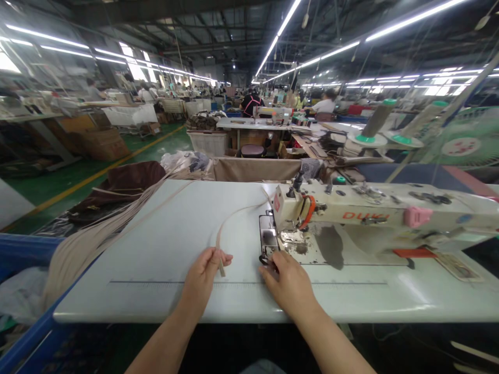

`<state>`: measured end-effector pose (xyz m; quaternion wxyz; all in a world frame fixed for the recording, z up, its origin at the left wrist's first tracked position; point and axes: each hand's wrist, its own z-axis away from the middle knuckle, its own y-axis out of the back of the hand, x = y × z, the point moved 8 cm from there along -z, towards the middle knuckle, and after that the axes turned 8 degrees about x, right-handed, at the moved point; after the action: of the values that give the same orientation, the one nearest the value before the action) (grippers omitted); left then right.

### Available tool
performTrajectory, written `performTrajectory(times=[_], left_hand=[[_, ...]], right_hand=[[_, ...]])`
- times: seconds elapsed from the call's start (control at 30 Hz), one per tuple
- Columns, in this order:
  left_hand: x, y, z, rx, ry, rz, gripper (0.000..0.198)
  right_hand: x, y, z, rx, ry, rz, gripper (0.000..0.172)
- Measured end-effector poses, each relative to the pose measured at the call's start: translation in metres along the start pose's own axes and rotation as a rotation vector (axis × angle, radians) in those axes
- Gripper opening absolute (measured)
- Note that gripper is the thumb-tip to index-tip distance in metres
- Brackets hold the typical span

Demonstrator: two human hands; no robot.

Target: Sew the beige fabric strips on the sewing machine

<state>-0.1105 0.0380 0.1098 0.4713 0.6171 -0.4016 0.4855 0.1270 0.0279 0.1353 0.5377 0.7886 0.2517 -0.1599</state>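
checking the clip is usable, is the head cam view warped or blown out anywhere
In the head view, the table edge bows from wide-angle distortion, the window at far left blows out white, glare streaks the tabletop, and the left hand and right hand look sharp.

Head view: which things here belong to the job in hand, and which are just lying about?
In the job:
left hand pinching a thin beige strap
right hand beside a cream industrial sewing machine
bundle of long beige straps over the table edge

Lying about:
dark brown fabric heap
grey thread cones
blue plastic crate
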Motion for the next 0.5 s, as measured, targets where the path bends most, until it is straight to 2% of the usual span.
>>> performTrajectory(times=[0.03, 0.07, 0.13, 0.2, 0.27, 0.33, 0.43, 0.5], left_hand=[[-0.003, 0.002, -0.004, -0.025, 0.013, -0.026, 0.047], [-0.007, 0.004, -0.008, -0.049, 0.033, -0.062, 0.045], [-0.016, 0.011, -0.018, -0.079, 0.078, -0.150, 0.046], [-0.023, 0.019, -0.029, -0.092, 0.108, -0.251, 0.054], [-0.025, 0.029, -0.041, -0.095, 0.086, -0.393, 0.055], [-0.020, 0.042, -0.057, -0.092, 0.010, -0.537, 0.047], [-0.006, 0.080, -0.084, 0.006, -0.150, -0.718, 0.040], [-0.001, 0.123, -0.103, 0.123, -0.205, -0.847, 0.041]], right_hand=[[0.002, 0.007, 0.005, 0.047, 0.030, 0.142, 0.011], [0.006, 0.012, 0.010, 0.077, 0.048, 0.258, 0.017], [0.016, 0.015, 0.020, 0.076, 0.050, 0.416, 0.041], [0.028, 0.011, 0.029, 0.025, 0.037, 0.505, 0.055], [0.038, 0.006, 0.035, -0.022, 0.042, 0.540, 0.057], [0.044, 0.002, 0.038, -0.057, 0.065, 0.542, 0.056], [0.050, -0.004, 0.040, -0.081, 0.079, 0.544, 0.054], [0.052, -0.006, 0.040, -0.085, 0.086, 0.544, 0.054]])
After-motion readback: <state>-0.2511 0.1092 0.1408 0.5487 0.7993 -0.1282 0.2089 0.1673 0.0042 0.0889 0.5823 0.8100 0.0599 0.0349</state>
